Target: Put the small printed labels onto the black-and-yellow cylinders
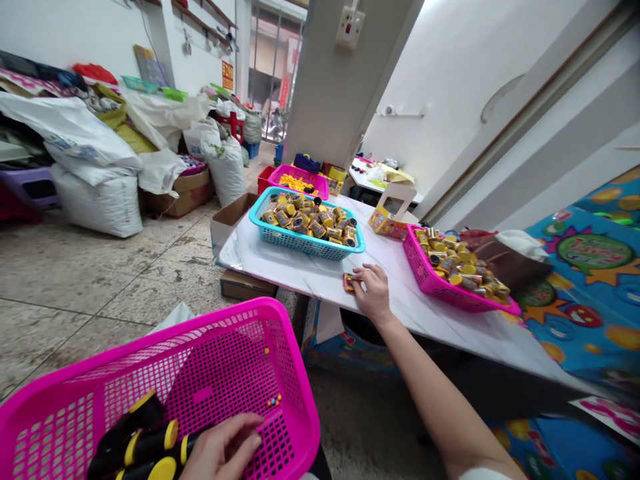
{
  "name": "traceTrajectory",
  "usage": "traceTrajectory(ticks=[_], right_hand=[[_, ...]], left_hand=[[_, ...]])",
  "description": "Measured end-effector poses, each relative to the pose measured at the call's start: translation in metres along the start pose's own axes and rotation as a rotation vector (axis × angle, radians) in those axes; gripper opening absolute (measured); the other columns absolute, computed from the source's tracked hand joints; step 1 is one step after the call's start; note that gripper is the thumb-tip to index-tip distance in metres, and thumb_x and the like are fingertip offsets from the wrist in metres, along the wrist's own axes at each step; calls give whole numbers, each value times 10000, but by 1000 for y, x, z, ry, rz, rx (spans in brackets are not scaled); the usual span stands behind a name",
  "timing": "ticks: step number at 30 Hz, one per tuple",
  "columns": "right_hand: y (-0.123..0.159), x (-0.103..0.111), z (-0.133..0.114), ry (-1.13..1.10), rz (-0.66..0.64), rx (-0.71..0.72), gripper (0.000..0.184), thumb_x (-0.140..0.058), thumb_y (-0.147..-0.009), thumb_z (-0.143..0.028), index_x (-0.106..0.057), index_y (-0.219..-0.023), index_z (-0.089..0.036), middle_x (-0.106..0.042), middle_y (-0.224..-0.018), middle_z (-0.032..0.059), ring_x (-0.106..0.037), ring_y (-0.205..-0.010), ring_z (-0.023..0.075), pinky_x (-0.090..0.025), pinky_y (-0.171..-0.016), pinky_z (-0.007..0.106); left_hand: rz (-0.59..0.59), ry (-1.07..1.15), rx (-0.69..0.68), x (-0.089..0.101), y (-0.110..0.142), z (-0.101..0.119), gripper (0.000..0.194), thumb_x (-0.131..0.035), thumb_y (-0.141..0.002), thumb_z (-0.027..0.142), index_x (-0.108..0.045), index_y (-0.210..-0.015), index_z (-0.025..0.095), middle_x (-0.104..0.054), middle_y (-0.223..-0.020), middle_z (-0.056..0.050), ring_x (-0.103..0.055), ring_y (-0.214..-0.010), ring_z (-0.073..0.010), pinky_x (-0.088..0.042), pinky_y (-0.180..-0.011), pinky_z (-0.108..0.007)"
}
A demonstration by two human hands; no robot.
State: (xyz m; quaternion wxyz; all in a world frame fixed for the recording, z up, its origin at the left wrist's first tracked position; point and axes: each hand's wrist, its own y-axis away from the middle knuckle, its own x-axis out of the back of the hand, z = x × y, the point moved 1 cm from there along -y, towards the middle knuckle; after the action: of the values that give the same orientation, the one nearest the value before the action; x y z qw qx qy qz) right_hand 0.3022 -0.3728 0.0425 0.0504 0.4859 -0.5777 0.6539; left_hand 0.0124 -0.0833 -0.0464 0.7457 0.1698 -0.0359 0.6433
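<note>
On the white marble-patterned table, my right hand pinches a small, stubby orange-brown piece, likely light, best edge-held.

Light is bright; glare whitens the wall at one o'clock, shadow lies beneath the table at five, and outer edges stretch and blur.

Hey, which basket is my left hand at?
The nearest pink basket, low in front, holding yellow-capped black canisters; your left hand is by them. The turquoise basket, right pink basket and rear pink basket are farther off.
</note>
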Motion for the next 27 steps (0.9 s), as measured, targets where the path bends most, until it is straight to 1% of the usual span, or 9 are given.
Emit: traceTrajectory(ticks=[5, 10, 12, 14, 16, 18, 20, 23, 27], right_hand=[[-1, 4, 3, 10, -49, -33, 89, -538, -843, -227, -620, -818, -204, -659, -895, 97, -547, -1109, 278, -355, -1040, 485], [-10, 23, 13, -193, 82, -229, 143, -625, -762, -324, -627, -824, -195, -662, -896, 78, -626, -937, 262, -472, -893, 452], [-17, 33, 2, -334, 164, -352, 177, -687, -712, -332, -621, -810, -201, -646, -783, 50, -633, -748, 227, -510, -767, 408], [-23, 43, -29, -503, 172, -440, 200, -739, -680, -314, -612, -793, -209, -635, -731, 33, -616, -652, 192, -516, -676, 356], [-23, 47, -76, -710, -22, -459, 203, -747, -696, -300, -602, -806, -211, -658, -760, 30, -639, -672, 180, -529, -674, 332], [-17, 38, -130, -921, -450, -441, 188, -713, -744, -324, -590, -825, -208, -684, -799, 35, -662, -723, 190, -548, -703, 346], [-5, 18, -178, -1035, -785, -428, 194, -697, -748, -326, -593, -855, -202, -686, -816, 39, -662, -740, 190, -551, -705, 336], [12, -23, -223, -1082, -1025, -424, 238, -657, -748, -256, -596, -968, -189, -672, -831, 34, -650, -730, 174, -542, -683, 307], [20, -67, -249, -948, -1252, -268, 195, -628, -748, -168, -609, -942, -176, -649, -744, 4, -634, -678, 153, -515, -616, 260]], left_hand=[[88, 44, 11, 11, 5, 25, 320, -520, -902, 461, -701, -1045, 239, -710, -1049, -50, -648, -984, -207, -519, -883, -277], [226, 180, -10, 42, 16, 50, 248, -580, -882, 392, -696, -1009, 213, -703, -977, -51, -642, -904, -184, -524, -837, -290], [294, 334, 15, 56, 20, 51, 257, -602, -872, 393, -684, -997, 184, -697, -880, -52, -642, -810, -167, -531, -726, -263], [376, 481, 35, 67, 23, 48, 260, -615, -869, 393, -670, -977, 163, -679, -802, -43, -622, -721, -143, -506, -625, -231], [472, 564, 35, 74, 23, 45, 243, -627, -867, 383, -659, -946, 155, -662, -775, -29, -595, -676, -118, -474, -586, -207], [546, 573, 33, 76, 22, 43, 238, -634, -862, 378, -648, -925, 149, -654, -773, -22, -582, -674, -110, -461, -590, -202], [544, 493, 35, 71, 20, 44, 240, -619, -864, 380, -644, -926, 149, -656, -794, -27, -593, -715, -127, -474, -629, -224], [356, 197, 5, 52, 22, 46, 237, -575, -881, 369, -660, -979, 170, -677, -895, -48, -616, -812, -171, -496, -730, -291], [-30, -285, -125, 25, 32, 43, 306, -682, -810, 382, -690, -1026, 166, -697, -959, -98, -637, -893, -258, -488, -783, -355]])
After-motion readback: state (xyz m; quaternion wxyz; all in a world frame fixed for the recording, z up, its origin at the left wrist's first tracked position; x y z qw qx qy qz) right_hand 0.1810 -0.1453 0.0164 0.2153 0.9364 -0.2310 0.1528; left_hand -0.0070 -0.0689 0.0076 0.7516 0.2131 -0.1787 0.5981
